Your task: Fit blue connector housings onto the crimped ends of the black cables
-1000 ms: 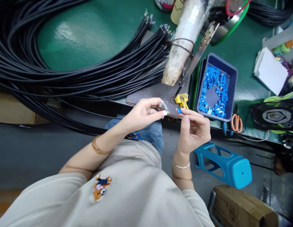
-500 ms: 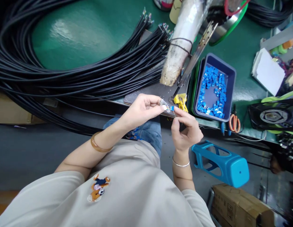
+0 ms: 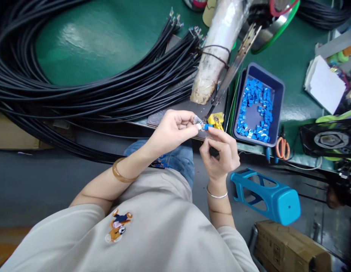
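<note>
My left hand [image 3: 177, 126] pinches the stripped end of a cable [image 3: 197, 121], with thin coloured wires showing past the fingertips. Those wires meet a small blue connector [image 3: 208, 127] just to the right. My right hand [image 3: 222, 151] is closed, its index fingertip at the blue connector and its thumb bent below. Right above this spot, the dark tip of a metal soldering iron [image 3: 211, 111] points down beside a yellow block [image 3: 216, 120]. A fume pipe [image 3: 211, 68] hangs over it.
Long black cables [image 3: 107, 94] cover the left of the green table [image 3: 87, 41]. A grey bin [image 3: 279, 109] of blue connectors stands right, with orange-handled scissors [image 3: 282, 148] beside it. A blue plastic stool [image 3: 285, 204] and a cardboard box [image 3: 291, 245] are on the floor.
My right hand has moved slightly left, and its thumb has come closer to the index finger. The blue connector now sits closer to the wire ends and the yellow block.
</note>
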`<state>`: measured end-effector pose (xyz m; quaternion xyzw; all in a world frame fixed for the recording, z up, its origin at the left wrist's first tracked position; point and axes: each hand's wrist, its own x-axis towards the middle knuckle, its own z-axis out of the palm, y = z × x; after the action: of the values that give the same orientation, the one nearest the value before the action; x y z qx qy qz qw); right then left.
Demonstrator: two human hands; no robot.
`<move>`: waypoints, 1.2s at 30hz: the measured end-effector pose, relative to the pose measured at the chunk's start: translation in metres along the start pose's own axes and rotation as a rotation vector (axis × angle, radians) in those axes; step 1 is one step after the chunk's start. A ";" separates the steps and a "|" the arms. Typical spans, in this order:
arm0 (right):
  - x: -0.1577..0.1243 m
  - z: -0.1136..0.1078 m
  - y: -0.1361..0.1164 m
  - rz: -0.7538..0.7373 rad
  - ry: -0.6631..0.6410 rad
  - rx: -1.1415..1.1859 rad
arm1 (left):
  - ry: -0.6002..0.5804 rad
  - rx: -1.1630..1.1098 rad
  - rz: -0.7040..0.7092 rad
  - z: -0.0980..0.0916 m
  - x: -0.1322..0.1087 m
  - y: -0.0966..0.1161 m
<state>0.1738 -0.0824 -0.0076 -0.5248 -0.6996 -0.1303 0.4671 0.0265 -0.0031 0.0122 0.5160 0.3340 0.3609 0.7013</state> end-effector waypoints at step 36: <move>0.017 -0.002 -0.001 0.111 -0.069 0.101 | 0.036 0.034 0.026 0.000 0.006 0.002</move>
<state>0.1738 -0.0739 0.0072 -0.5427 -0.6907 -0.0508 0.4752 0.0288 0.0023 0.0138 0.5255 0.3460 0.3736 0.6816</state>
